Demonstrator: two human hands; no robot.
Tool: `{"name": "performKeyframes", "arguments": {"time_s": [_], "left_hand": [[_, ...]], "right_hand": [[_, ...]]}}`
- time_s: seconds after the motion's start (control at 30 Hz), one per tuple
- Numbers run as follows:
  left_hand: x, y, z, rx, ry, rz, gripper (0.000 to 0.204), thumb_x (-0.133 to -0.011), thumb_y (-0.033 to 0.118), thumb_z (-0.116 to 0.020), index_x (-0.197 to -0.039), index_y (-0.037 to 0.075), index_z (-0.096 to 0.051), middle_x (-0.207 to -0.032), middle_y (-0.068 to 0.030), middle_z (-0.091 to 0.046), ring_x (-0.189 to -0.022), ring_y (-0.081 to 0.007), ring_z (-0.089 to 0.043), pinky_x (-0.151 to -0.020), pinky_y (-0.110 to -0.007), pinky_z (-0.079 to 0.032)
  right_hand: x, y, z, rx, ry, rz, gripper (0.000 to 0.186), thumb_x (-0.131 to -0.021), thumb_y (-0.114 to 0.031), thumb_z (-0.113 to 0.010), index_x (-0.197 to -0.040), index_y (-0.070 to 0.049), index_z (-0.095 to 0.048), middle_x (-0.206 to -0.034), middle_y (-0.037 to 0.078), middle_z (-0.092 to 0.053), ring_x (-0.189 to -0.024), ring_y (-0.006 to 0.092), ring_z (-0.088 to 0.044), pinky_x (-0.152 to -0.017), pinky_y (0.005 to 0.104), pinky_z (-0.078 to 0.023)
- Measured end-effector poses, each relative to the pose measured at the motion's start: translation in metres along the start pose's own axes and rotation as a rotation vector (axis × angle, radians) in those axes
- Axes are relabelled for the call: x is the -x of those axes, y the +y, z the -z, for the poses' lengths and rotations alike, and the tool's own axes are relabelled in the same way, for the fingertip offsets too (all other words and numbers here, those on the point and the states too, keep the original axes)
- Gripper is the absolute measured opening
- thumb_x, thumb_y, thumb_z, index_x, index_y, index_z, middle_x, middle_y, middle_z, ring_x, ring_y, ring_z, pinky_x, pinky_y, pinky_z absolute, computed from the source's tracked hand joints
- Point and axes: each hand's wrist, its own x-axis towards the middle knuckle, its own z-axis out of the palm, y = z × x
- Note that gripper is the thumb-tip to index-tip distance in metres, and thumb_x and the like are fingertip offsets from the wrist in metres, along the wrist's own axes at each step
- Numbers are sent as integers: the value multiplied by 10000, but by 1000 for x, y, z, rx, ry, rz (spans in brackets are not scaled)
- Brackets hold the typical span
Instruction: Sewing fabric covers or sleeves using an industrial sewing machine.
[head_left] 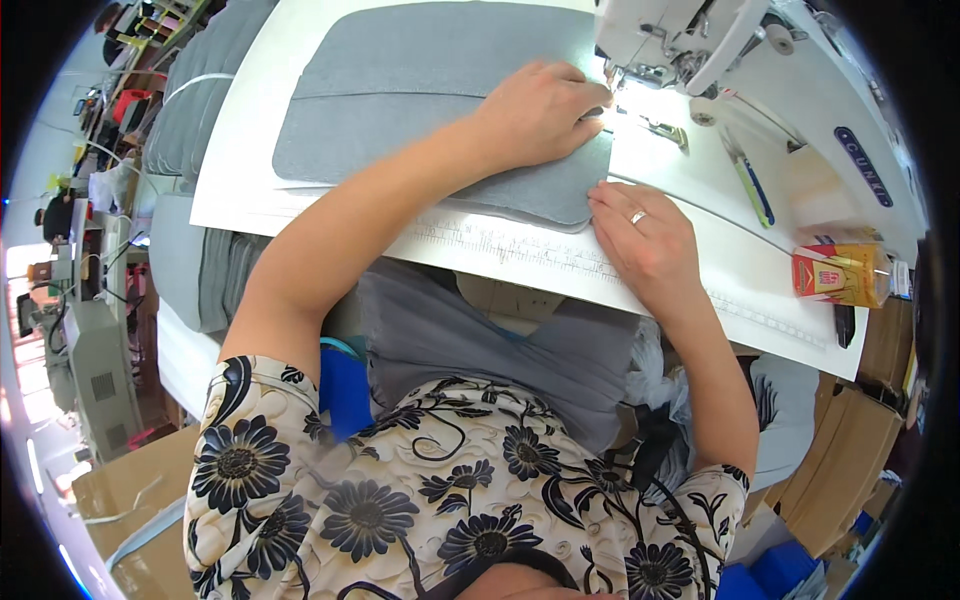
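Note:
A large grey fabric piece (390, 130) with rounded corners and a seam across it lies on the white sewing table. Its right edge is at the lit needle area of a white sewing machine (645, 75). My left hand (540, 115) rests on top of the fabric, fingers curled and gripping it close beside the presser foot. At the near right corner my right hand (648, 240), with a ring on one finger, has its fingers pressed together on the fabric's edge. What lies under the fingertips is partly hidden.
Stacks of grey fabric pieces (200, 110) stand left of the table. Thread snips (748, 178) with a blue and green handle lie right of the needle. A yellow and red container (842, 275) stands at the right edge. A ruler strip (500, 248) runs along the front.

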Motion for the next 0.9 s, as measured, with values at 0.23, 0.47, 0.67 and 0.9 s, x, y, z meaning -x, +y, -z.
{"name": "performKeyframes", "arguments": {"time_s": [0.23, 0.47, 0.67, 0.9], "left_hand": [[-6, -16, -4, 104, -14, 10, 235, -889, 246, -641, -1015, 62, -715, -1052, -111, -701, -1031, -293, -634, -875, -396, -520], [-11, -22, -6, -58, -27, -60, 275, -908, 289, -641, -1056, 72, -723, -1115, -101, -700, -1080, -279, -633, -914, -394, -516], [44, 31, 24, 164, -100, 7, 346, -836, 252, -739, -1115, 51, -702, -1179, -102, -683, -1140, -271, -631, -1030, -378, -477], [54, 21, 17, -109, 36, -329, 309, -831, 98, -689, -1140, 75, -695, -1170, -92, -688, -1125, -230, -644, -1017, -370, -498]], "right_hand": [[2, 8, -7, 64, -20, 14, 131, -764, -32, -634, -893, -14, -641, -975, 81, -683, -924, 259, -670, -783, 356, -554], [3, 33, -22, -51, 21, -115, 122, -842, -117, -647, -936, -48, -681, -960, 74, -718, -886, 257, -683, -777, 367, -547], [1, 35, -13, -208, -25, -278, 159, -873, -163, -645, -951, -38, -708, -995, 82, -724, -889, 269, -684, -786, 353, -542], [4, 29, -6, -336, -36, -363, 181, -888, -103, -623, -1033, -35, -707, -1058, 106, -713, -969, 266, -677, -856, 344, -529]]}}
